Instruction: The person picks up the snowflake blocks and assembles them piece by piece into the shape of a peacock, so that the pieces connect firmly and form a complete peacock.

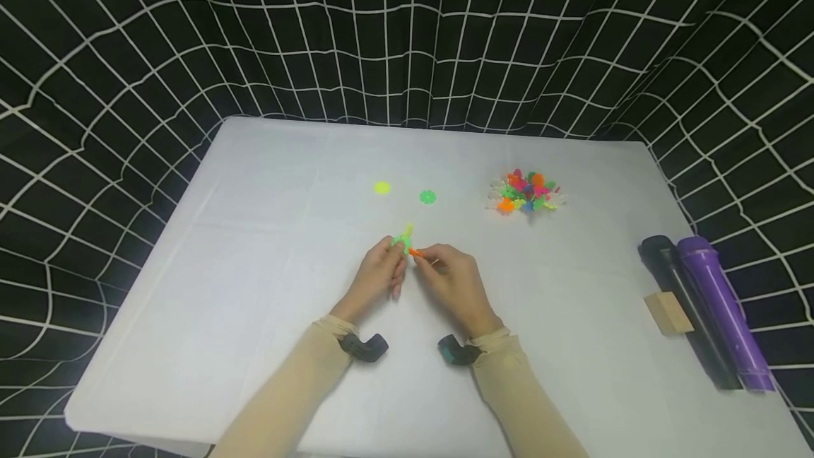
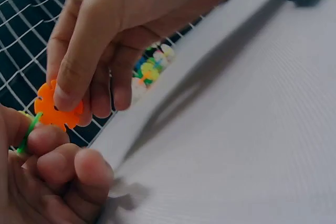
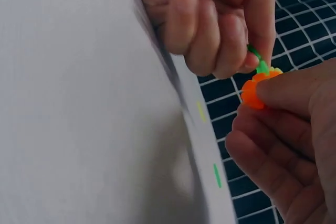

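My left hand (image 1: 376, 271) pinches a green notched plastic disc (image 1: 405, 240) between thumb and forefinger. A yellow disc (image 1: 409, 230) stands out from its far side. In my right hand (image 1: 456, 281), thumb and fingertips pinch an orange notched disc (image 2: 50, 106). Its edge meets the green disc's edge in the left wrist view, the two set at an angle to each other. Both hands are above the middle of the table, close together. In the right wrist view my right thumb covers part of the orange disc (image 3: 254, 94).
A yellow disc (image 1: 382, 188) and a green disc (image 1: 428, 197) lie flat beyond the hands on the white table (image 1: 267, 232). A pile of colourful discs (image 1: 524, 191) is at the back right. A black tube (image 1: 689, 316), a purple tube (image 1: 725, 313) and a wooden block (image 1: 668, 313) lie at the right edge.
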### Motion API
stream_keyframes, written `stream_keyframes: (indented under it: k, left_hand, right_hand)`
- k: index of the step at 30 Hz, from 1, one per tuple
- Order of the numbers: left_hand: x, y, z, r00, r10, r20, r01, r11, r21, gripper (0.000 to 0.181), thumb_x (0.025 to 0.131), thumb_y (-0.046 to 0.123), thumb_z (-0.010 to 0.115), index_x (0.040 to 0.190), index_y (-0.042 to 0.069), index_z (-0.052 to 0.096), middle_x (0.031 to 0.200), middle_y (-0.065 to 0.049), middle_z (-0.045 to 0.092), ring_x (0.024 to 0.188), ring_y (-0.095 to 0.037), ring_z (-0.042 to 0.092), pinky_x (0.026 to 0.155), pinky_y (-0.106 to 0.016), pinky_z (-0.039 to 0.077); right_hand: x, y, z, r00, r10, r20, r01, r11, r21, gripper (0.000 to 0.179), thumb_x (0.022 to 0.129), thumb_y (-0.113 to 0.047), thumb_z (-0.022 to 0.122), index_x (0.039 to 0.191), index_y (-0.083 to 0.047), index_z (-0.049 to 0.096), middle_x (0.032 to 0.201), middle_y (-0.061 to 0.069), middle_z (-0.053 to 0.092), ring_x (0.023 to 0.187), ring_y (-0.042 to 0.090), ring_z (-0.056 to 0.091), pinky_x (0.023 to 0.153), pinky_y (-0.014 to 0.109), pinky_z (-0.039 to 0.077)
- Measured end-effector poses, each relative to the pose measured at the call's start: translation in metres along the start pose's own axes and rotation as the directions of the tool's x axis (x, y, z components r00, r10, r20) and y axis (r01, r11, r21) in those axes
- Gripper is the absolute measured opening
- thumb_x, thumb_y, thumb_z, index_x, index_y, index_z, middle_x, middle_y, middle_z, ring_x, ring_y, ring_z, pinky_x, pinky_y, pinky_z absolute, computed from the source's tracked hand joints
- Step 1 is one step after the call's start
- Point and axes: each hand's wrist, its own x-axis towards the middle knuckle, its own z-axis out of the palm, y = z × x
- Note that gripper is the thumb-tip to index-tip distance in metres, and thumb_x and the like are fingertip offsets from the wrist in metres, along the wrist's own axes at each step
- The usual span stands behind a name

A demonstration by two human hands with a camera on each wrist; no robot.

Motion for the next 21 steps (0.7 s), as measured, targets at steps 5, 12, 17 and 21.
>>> stream_keyframes:
  k: [5,12,17,21]
  left_hand:
    - [-0.001,0.001,0.002,0.999,-0.025,0.029,0.020,0.986,0.163,0.026,0.110,0.030,0.033,0.093,0.012,0.041,0.067,0.001,0.043,0.045,-0.013,0.043,0.041,-0.023,0.040]
    - [0.001,0.004,0.000,0.991,-0.041,0.126,0.022,0.989,0.144,0.027,0.111,0.034,0.030,0.096,0.013,0.037,0.065,0.002,0.040,0.048,-0.011,0.040,0.042,-0.023,0.043]
    - [0.004,0.005,-0.002,0.997,0.020,0.079,-0.020,1.000,-0.002,0.022,0.109,0.027,0.035,0.093,0.012,0.038,0.064,0.002,0.044,0.049,-0.012,0.048,0.045,-0.025,0.049]
    - [0.003,0.004,-0.007,1.000,0.020,-0.009,-0.021,0.989,-0.144,0.019,0.106,0.023,0.044,0.091,0.012,0.041,0.073,0.002,0.052,0.058,-0.012,0.053,0.050,-0.023,0.051]
  right_hand:
    - [0.000,-0.001,-0.002,0.999,-0.034,0.004,0.034,0.995,-0.095,0.011,0.088,-0.006,0.077,0.098,-0.003,0.076,0.093,0.009,0.078,0.086,0.022,0.075,0.078,0.034,0.062]
    - [0.002,-0.003,-0.004,0.998,-0.062,0.011,0.063,0.990,-0.124,0.010,0.088,-0.007,0.077,0.097,-0.004,0.075,0.092,0.009,0.078,0.085,0.022,0.075,0.076,0.033,0.061]
    - [0.009,-0.004,-0.002,0.995,-0.052,0.084,0.059,0.995,-0.077,0.014,0.092,-0.016,0.075,0.103,-0.008,0.073,0.096,0.005,0.077,0.088,0.018,0.073,0.077,0.032,0.061]
    - [0.019,-0.001,-0.008,0.974,0.091,0.208,-0.102,0.994,0.043,0.024,0.098,-0.032,0.067,0.102,-0.010,0.077,0.095,0.003,0.078,0.084,0.016,0.071,0.073,0.030,0.060]
